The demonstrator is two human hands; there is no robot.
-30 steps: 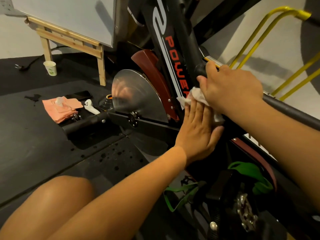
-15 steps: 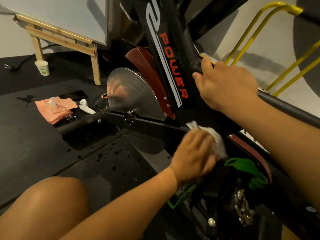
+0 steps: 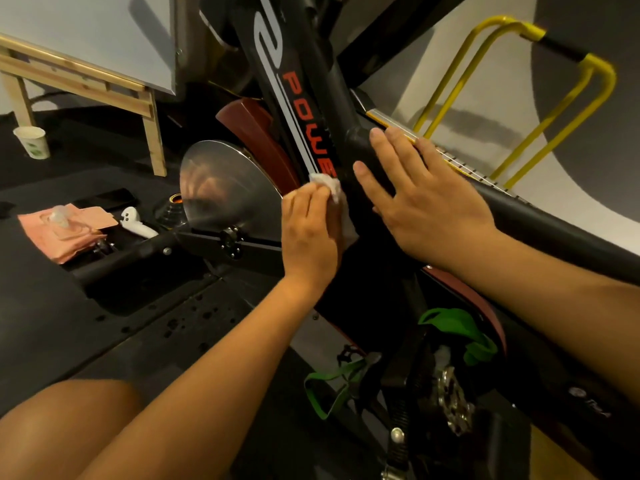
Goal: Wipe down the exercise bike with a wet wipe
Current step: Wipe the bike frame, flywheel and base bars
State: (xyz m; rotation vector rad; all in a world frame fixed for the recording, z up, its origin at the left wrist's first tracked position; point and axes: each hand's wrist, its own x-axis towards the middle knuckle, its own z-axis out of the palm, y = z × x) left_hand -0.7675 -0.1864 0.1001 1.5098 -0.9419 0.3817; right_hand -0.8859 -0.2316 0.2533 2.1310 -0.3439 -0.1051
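The black exercise bike (image 3: pixel 311 64) with red "POWER" lettering fills the middle, its silver flywheel (image 3: pixel 221 188) to the left. My left hand (image 3: pixel 310 233) holds a crumpled white wet wipe (image 3: pixel 327 183) and presses it against the frame just below the lettering, beside the flywheel. The wipe bunches out above and to the right of my fingers. To its right, my right hand (image 3: pixel 426 206) lies on the sloping black frame tube with its fingers straight and spread, holding nothing.
A pedal with green straps (image 3: pixel 457 327) sits low at the right. On the black floor mat at the left lie a pink wipe packet (image 3: pixel 65 230), a white handle-shaped object (image 3: pixel 136 221) and a dark phone (image 3: pixel 107 197). A paper cup (image 3: pixel 33 142), a wooden easel leg (image 3: pixel 152 133) and yellow rails (image 3: pixel 519 98) stand behind.
My left hand moved the wipe down toward the pedal and then back up to the frame beside the flywheel. My right hand let go of the tube and now lies flat on it.
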